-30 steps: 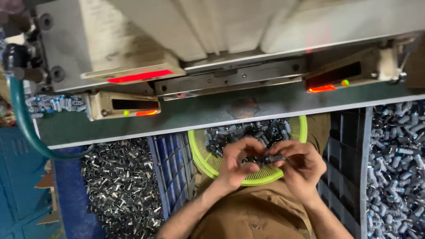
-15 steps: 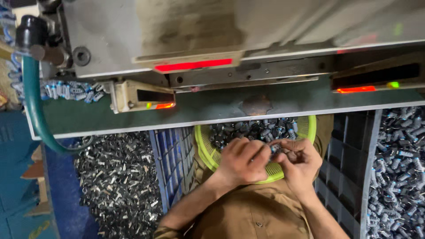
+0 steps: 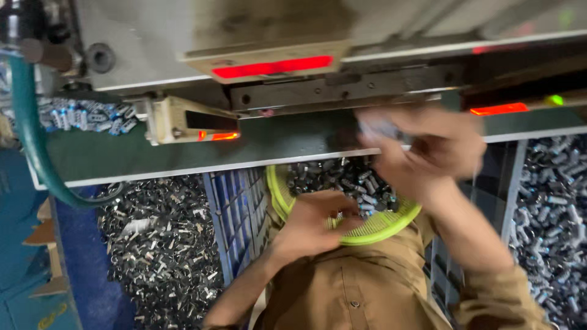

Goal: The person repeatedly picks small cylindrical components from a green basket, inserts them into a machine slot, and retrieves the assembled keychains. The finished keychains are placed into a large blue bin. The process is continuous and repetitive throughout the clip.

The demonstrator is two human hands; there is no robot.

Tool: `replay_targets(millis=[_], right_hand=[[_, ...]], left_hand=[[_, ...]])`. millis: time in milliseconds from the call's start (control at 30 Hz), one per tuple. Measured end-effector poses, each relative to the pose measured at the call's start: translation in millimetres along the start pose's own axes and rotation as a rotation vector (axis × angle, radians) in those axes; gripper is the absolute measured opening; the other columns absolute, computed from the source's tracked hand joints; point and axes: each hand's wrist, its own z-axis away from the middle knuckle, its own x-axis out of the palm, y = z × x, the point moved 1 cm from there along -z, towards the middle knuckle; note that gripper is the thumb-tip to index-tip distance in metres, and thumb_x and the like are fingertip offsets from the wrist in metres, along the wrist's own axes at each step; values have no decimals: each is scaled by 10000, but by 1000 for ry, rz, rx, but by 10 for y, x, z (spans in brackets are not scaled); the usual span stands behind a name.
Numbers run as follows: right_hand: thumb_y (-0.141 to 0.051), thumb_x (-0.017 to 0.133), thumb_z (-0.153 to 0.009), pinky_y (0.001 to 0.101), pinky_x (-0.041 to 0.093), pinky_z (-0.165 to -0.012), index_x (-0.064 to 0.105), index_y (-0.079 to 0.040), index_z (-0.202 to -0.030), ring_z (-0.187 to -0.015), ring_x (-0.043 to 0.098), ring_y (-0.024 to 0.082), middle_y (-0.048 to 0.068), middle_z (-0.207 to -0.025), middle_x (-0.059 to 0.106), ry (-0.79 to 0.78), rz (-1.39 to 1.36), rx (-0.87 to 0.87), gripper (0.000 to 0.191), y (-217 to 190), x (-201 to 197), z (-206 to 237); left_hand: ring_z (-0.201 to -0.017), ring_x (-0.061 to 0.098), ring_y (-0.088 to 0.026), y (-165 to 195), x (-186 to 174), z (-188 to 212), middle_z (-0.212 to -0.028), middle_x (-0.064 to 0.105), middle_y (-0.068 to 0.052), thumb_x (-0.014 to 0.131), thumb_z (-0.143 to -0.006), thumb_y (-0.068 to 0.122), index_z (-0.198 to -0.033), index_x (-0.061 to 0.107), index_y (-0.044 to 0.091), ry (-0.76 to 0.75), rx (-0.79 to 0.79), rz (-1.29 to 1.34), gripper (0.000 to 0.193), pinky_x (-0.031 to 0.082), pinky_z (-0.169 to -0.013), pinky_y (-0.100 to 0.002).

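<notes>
- Yellow-green plastic basket point(image 3: 373, 229) sits in your lap, near the middle of the scene, holding a heap of small silvery metal parts point(image 3: 361, 183).
- Your left hand point(image 3: 312, 223) rests at the basket's near-left rim, fingers curled down into the parts; whether they pinch one is hidden, so you cannot tell what it grips.
- Your right hand point(image 3: 428, 143) is raised farther off, above the basket and in front of the green machine ledge point(image 3: 275, 140). It is blurred; the fingers look closed around something pale and small, but you cannot tell what it is.
- Beyond the ledge stands the grey machine point(image 3: 183, 30), with a red light bar point(image 3: 272, 66) on its front and smaller orange lights at either side.
- At the left, a green hose point(image 3: 30, 140) curves down past a blue crate point(image 3: 235, 214) full of metal pieces point(image 3: 159, 244).
- At the right, another pile of metal parts point(image 3: 550, 214) fills a dark bin.
</notes>
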Motion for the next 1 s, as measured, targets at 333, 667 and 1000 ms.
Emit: replay_targets(millis=[333,667,1000], right_hand=[[165,633,-884,358,611,-784,686,-11,-1049,-940,781,237,58,-995,752,-52,202,-74,247,511,335,-422],[101,740,-777,455,547,-819,720,-51,-882,-877,730,280,105,-939,751,-20,378,-142,187,-223,-189,-14],[-37,781,-908,302,580,-883,687,3,-1023,-980,696,181,81,-1057,726,299,-593,685,154,165,-55,1698]], left_hand=[[-919,651,-314,-555,610,-482,-911,663,-118,681,-910,220,-881,683,78,74,-119,-722,145,527,-735,-453],[-822,716,-324,-657,694,-883,-873,722,-170,678,-770,185,-873,735,73,-141,-264,-809,162,567,-734,-448],[-1032,627,-265,205,325,-425,-1110,673,-60,823,-741,105,-955,699,81,184,90,-108,248,529,-897,-390]])
